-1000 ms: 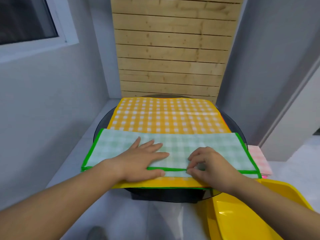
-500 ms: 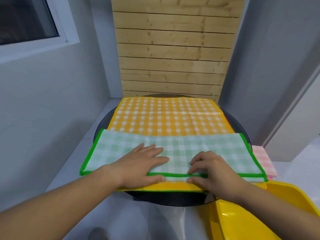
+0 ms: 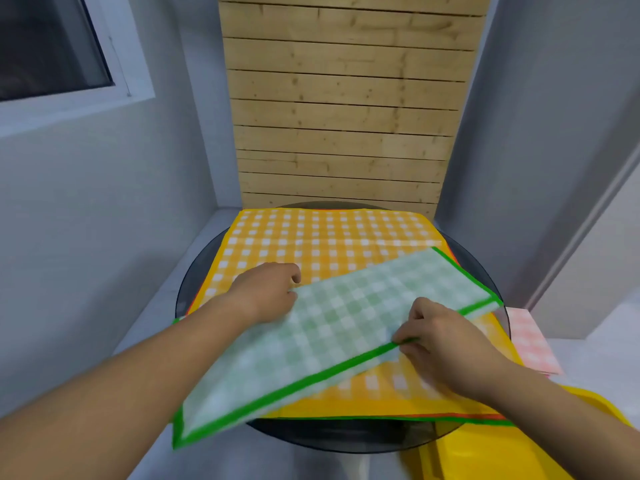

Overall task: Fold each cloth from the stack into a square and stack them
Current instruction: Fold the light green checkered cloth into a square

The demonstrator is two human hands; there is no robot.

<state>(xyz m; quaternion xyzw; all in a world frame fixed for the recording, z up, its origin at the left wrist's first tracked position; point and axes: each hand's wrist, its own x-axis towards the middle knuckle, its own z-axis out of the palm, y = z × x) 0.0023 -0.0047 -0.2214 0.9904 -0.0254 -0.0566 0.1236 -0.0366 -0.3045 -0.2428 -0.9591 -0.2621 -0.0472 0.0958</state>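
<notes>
A green checked cloth, folded into a long strip with a bright green border, lies slanted across the stack, its left end hanging off the table's front. My left hand grips the strip's far long edge with curled fingers. My right hand pinches the near green border near the middle. Beneath lies the stack of open cloths, topped by an orange checked cloth, with green and red edges of lower cloths showing at the front.
The stack covers a round dark glass table. A folded pink checked cloth lies on the grey surface at the right. A yellow tray sits at the lower right. A wooden slat panel and grey walls close in behind.
The green strip, lying square along the front edge before, has turned so its right end points away. Both hands went from resting on it to gripping its edges.
</notes>
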